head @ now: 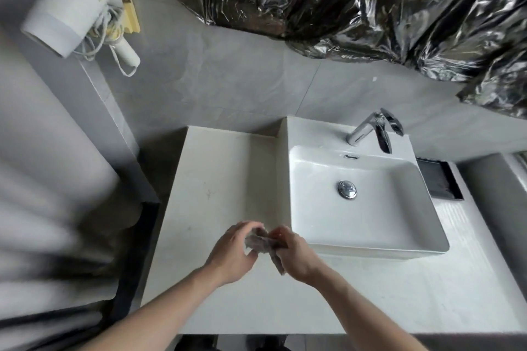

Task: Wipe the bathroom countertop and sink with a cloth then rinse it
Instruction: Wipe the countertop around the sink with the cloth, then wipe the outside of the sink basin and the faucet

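Note:
A small greyish cloth (pixel 261 243) is bunched between both hands above the pale countertop (pixel 216 179), just left of the sink's front left corner. My left hand (pixel 233 251) grips its left part with curled fingers. My right hand (pixel 293 256) holds its right part, and a tail of cloth hangs below that hand. The white rectangular sink (pixel 368 225) sits on the counter to the right, with a chrome drain plug (pixel 347 189) in its basin and a chrome faucet (pixel 370 131) at its back. No water runs.
A white hair dryer (pixel 71 6) with a coiled cord hangs on the wall at upper left. Crinkled silver foil (pixel 356 0) covers the wall above the sink. A dark recessed tray (pixel 437 179) lies right of the sink. A blurred pale curtain-like surface (pixel 42 179) fills the left.

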The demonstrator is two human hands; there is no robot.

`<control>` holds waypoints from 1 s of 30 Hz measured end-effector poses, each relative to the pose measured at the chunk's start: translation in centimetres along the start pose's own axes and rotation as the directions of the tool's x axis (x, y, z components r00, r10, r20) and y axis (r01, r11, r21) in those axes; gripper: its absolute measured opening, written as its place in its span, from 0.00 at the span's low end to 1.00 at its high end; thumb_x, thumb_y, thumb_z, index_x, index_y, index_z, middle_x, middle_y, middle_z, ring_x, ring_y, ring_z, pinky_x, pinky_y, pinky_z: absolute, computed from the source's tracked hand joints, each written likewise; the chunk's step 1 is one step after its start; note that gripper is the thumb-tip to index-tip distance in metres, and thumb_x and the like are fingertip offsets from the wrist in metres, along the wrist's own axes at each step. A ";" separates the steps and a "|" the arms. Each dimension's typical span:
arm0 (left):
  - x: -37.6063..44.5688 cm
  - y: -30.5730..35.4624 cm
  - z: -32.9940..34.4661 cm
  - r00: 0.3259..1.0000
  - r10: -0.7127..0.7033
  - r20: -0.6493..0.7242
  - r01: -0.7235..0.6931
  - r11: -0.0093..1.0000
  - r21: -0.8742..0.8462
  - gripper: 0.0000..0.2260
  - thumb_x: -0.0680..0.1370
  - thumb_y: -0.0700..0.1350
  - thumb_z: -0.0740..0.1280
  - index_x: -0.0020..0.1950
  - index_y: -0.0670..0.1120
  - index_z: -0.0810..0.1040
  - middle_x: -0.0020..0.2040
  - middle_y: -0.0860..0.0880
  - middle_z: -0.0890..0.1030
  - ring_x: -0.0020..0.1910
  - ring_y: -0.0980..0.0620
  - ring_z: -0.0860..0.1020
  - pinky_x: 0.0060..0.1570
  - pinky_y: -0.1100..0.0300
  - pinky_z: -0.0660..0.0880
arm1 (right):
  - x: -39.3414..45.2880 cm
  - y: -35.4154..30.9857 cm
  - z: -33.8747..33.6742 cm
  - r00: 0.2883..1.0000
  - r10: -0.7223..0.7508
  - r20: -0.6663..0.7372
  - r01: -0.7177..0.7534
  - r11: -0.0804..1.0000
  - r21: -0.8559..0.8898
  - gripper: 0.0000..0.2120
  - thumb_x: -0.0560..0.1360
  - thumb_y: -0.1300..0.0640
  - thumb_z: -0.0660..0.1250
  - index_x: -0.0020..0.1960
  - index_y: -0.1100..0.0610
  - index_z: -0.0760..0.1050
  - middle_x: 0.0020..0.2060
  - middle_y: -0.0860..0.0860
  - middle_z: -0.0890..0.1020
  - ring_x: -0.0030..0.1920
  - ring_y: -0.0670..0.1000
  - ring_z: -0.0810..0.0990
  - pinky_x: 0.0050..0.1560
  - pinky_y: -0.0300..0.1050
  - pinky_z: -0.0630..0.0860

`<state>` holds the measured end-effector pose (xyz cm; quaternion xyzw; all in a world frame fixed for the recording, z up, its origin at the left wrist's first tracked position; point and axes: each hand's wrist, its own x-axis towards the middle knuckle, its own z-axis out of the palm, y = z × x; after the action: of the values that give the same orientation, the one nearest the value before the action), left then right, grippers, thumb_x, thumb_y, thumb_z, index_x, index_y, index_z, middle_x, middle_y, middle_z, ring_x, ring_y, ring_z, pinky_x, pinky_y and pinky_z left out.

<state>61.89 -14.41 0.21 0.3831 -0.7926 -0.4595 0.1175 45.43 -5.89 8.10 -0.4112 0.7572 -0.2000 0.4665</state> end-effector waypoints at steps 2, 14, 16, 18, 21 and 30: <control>0.9 2.4 -0.1 1.000 -0.021 0.021 0.022 0.999 -0.048 0.14 0.74 0.43 0.68 0.55 0.60 0.78 0.52 0.65 0.82 0.53 0.61 0.80 0.52 0.59 0.78 | -1.1 -0.1 -2.0 1.000 -0.023 -0.001 0.023 0.999 0.038 0.10 0.69 0.56 0.58 0.48 0.58 0.73 0.25 0.57 0.78 0.31 0.51 0.73 0.37 0.45 0.72; 7.4 7.4 2.1 0.946 -0.314 -0.086 0.238 0.847 -0.475 0.09 0.70 0.53 0.70 0.42 0.49 0.76 0.40 0.47 0.81 0.43 0.46 0.81 0.53 0.38 0.78 | -0.2 6.8 -10.7 0.984 0.024 -0.176 0.057 0.896 0.441 0.14 0.78 0.61 0.68 0.61 0.49 0.78 0.59 0.44 0.83 0.55 0.51 0.85 0.55 0.51 0.84; 9.8 7.2 1.8 0.893 -0.407 -0.192 0.283 0.839 -0.466 0.09 0.69 0.54 0.69 0.43 0.50 0.76 0.41 0.46 0.83 0.46 0.42 0.83 0.51 0.36 0.80 | 0.1 8.3 -12.2 0.979 0.020 -0.204 0.058 0.928 0.367 0.15 0.79 0.61 0.66 0.63 0.48 0.76 0.61 0.43 0.82 0.55 0.49 0.85 0.51 0.42 0.83; 11.9 9.0 0.6 0.834 -0.443 -0.329 0.292 0.860 -0.418 0.08 0.71 0.53 0.67 0.44 0.50 0.74 0.41 0.50 0.82 0.43 0.46 0.82 0.45 0.49 0.80 | 0.3 10.2 -13.6 0.971 0.021 -0.237 0.035 0.972 0.233 0.16 0.79 0.61 0.65 0.65 0.49 0.75 0.62 0.42 0.81 0.57 0.48 0.83 0.48 0.33 0.77; 15.6 11.5 -1.0 0.772 -0.442 -0.457 0.308 0.889 -0.340 0.08 0.75 0.50 0.64 0.47 0.47 0.71 0.42 0.49 0.79 0.42 0.43 0.77 0.40 0.55 0.71 | 1.0 13.2 -14.7 0.972 0.030 -0.234 -0.033 0.999 -0.008 0.18 0.79 0.58 0.65 0.68 0.50 0.74 0.66 0.44 0.78 0.67 0.50 0.77 0.59 0.40 0.72; 27.3 10.9 -0.3 0.714 -0.591 -0.375 0.509 0.806 -0.302 0.17 0.81 0.49 0.58 0.65 0.40 0.69 0.64 0.37 0.77 0.61 0.36 0.76 0.57 0.51 0.72 | 2.8 16.0 -12.5 0.986 0.153 -0.074 -0.169 0.925 -0.342 0.19 0.83 0.44 0.54 0.71 0.43 0.73 0.73 0.42 0.74 0.74 0.47 0.69 0.80 0.55 0.50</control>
<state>38.07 -31.05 4.78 0.6859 -0.5482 -0.4396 0.1892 26.90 0.15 1.65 -0.4187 0.8222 -0.0341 0.3840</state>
